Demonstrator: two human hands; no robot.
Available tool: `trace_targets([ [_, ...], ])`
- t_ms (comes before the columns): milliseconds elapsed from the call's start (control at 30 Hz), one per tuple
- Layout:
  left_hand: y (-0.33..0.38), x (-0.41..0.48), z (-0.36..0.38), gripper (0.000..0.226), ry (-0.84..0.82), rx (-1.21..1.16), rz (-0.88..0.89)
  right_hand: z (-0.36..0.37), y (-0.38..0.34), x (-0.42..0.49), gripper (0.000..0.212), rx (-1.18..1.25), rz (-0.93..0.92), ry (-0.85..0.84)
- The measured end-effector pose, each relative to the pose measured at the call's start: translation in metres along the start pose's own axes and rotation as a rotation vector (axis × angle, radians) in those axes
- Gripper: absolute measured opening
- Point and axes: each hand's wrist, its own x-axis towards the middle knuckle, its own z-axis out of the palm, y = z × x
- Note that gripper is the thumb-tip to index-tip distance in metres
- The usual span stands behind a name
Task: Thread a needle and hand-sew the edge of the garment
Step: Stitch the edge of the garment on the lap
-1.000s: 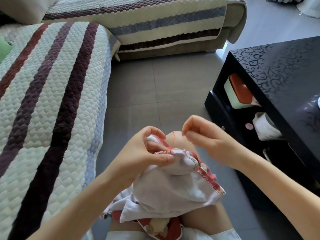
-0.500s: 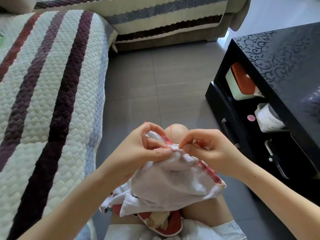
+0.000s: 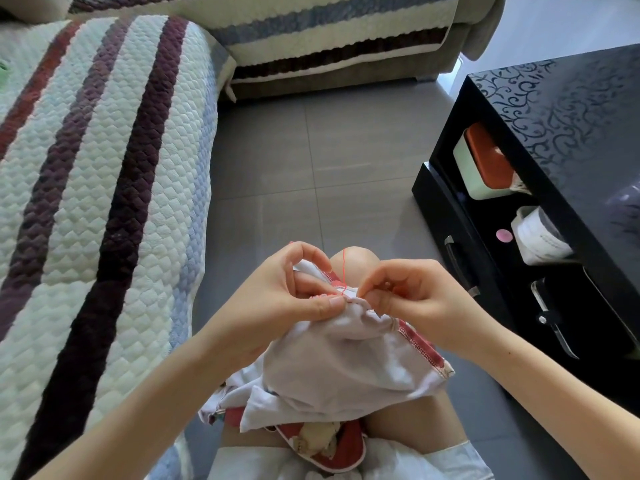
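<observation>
Two hands, one garment: our left hand (image 3: 287, 301) pinches the gathered edge of a white garment (image 3: 339, 362) between thumb and forefinger. Our right hand (image 3: 415, 299), fingers curled, pinches the same edge just beside it. The needle is too small for us to make out. The garment sits bunched on our lap, over one bare knee (image 3: 351, 261). A single red thread (image 3: 344, 268) stands nearly upright from the seam. The red-stitched hem (image 3: 420, 348) runs diagonally down to our right. One striped sofa cover (image 3: 86, 174) lies left, one black cabinet (image 3: 571, 126) right.
</observation>
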Motion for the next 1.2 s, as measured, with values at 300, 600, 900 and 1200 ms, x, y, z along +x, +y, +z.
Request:
trace_targets([
  [300,0.0007,-0.0031,0.0024,0.035,0.025,0.017,0.041,0.0045,0.0008,-0.0053,0.016,0.164,0.081,-0.001],
  [600,0.0013,-0.0051,0.004,0.035,0.006,0.017,0.045,0.0042,-0.0007,-0.0081,0.019,0.176,0.087,0.004],
  [900,0.0029,-0.007,0.006,0.035,-0.004,0.028,0.028,0.0043,-0.0019,-0.0091,0.02,0.203,0.04,-0.028],
  [1200,-0.0005,-0.0061,0.0073,0.036,0.015,-0.046,0.009,-0.0046,0.0034,-0.0043,0.007,0.19,-0.004,-0.121],
])
